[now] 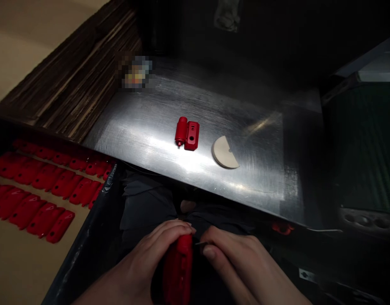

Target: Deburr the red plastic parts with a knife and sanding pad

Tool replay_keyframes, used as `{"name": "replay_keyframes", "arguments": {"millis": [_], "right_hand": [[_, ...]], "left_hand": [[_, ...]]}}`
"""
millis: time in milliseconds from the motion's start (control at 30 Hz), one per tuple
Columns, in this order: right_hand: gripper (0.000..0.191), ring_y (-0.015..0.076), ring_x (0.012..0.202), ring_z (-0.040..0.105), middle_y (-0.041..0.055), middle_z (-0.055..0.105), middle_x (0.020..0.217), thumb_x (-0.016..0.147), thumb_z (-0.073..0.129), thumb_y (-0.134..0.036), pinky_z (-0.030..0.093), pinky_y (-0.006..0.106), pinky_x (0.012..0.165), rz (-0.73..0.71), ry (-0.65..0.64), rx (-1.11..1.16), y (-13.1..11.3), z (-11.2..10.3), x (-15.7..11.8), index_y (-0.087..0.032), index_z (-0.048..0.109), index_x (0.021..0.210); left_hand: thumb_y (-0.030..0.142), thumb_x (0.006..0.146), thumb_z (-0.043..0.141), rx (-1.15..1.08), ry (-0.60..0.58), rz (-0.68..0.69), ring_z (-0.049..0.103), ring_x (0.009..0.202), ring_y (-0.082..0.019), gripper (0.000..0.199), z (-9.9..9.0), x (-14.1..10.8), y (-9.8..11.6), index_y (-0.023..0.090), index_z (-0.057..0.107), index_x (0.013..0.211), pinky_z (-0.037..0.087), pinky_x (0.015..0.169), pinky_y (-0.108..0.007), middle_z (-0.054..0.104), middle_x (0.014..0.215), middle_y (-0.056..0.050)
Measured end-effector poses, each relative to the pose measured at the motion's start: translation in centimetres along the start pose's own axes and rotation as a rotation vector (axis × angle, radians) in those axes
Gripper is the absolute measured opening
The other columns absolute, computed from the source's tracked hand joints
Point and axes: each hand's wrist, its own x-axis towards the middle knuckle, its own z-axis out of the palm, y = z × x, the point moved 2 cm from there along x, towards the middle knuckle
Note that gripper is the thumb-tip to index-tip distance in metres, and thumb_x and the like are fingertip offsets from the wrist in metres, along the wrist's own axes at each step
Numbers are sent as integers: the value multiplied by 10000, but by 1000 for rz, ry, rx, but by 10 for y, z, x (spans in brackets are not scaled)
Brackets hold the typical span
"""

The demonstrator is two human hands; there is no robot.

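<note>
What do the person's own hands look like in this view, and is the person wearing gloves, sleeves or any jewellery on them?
The left hand and the right hand are both bare, with no gloves, and no ring, watch or bracelet shows. The fingernails look short and unpainted. The forearms are bare down to the bottom edge of the view, so no sleeve appears.

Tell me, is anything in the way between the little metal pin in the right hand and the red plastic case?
Nothing visible stands in the way. The thin metal pin in the right hand reaches right up to the red plastic case, which the left hand holds.
</note>
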Motion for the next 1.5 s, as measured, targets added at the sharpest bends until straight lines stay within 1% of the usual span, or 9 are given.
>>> {"name": "replay_keyframes", "arguments": {"millis": [100, 200, 367, 433, 533, 933, 1133, 1300, 1500], "right_hand": [[242, 114, 778, 680, -68, 695, 896, 1157, 447, -363, 474, 241, 711, 26, 65, -17, 7, 2, -1, -278, 607, 996], [252, 130, 780, 674, -53, 692, 903, 1162, 427, -352, 466, 259, 696, 5, 80, -80, 10, 5, -1, -272, 609, 1009], [347, 158, 759, 689, -19, 716, 915, 1172, 354, -360, 476, 272, 662, -7, -60, -122, 10, 9, -2, -269, 655, 1024], [367, 169, 760, 691, -2, 722, 924, 1169, 344, -360, 487, 273, 663, 13, -80, -124, 9, 9, -2, -262, 667, 1025], [393, 173, 754, 687, 12, 721, 916, 1168, 332, -360, 494, 269, 659, 22, -67, -129, 8, 10, -2, -251, 672, 1005], [391, 157, 688, 697, -3, 705, 845, 1171, 333, -338, 479, 251, 603, -47, -8, -244, 11, 16, -1, -240, 655, 971], [405, 145, 643, 683, -6, 704, 821, 1169, 327, -327, 440, 259, 548, -88, 51, -291, 9, 18, -3, -239, 642, 929], [396, 155, 655, 689, 5, 722, 863, 1160, 342, -329, 447, 269, 568, -23, -20, -257, 12, 16, 0, -239, 656, 937], [366, 167, 727, 716, -6, 761, 926, 1157, 360, -359, 479, 273, 649, 69, -116, -155, 10, 13, 2, -274, 697, 1043]], "left_hand": [[251, 725, 975, 2, 4, -13, 426, 1574, -295, 1204, 0, -1, -3, 375, 231, 1664, 368, 1331, -377, 449, 1694, -60], [277, 732, 976, 11, -6, 7, 421, 1577, -302, 1209, 0, -2, -4, 372, 220, 1671, 370, 1330, -378, 441, 1701, -69], [243, 733, 957, 4, -21, 8, 434, 1569, -339, 1217, 2, -1, -4, 368, 196, 1674, 388, 1324, -441, 449, 1696, -89], [238, 717, 958, 3, -30, -2, 438, 1565, -363, 1228, 2, -1, -4, 369, 200, 1675, 401, 1317, -477, 452, 1696, -93], [257, 710, 967, 11, -24, -11, 443, 1561, -378, 1245, 3, -3, -4, 371, 195, 1680, 409, 1312, -501, 448, 1702, -96], [286, 693, 983, 14, 5, -38, 488, 1532, -376, 1254, 5, -2, -2, 384, 208, 1674, 420, 1305, -495, 476, 1684, -91], [309, 698, 987, 18, 15, -26, 498, 1523, -389, 1249, 4, -1, -1, 371, 214, 1676, 422, 1302, -515, 485, 1676, -108], [325, 698, 979, 3, -3, -18, 487, 1535, -372, 1232, 3, 0, -2, 391, 222, 1667, 407, 1311, -503, 486, 1680, -81], [292, 696, 979, 7, -9, 13, 454, 1557, -385, 1250, 4, -2, -4, 356, 210, 1680, 407, 1312, -500, 455, 1701, -111]]}}
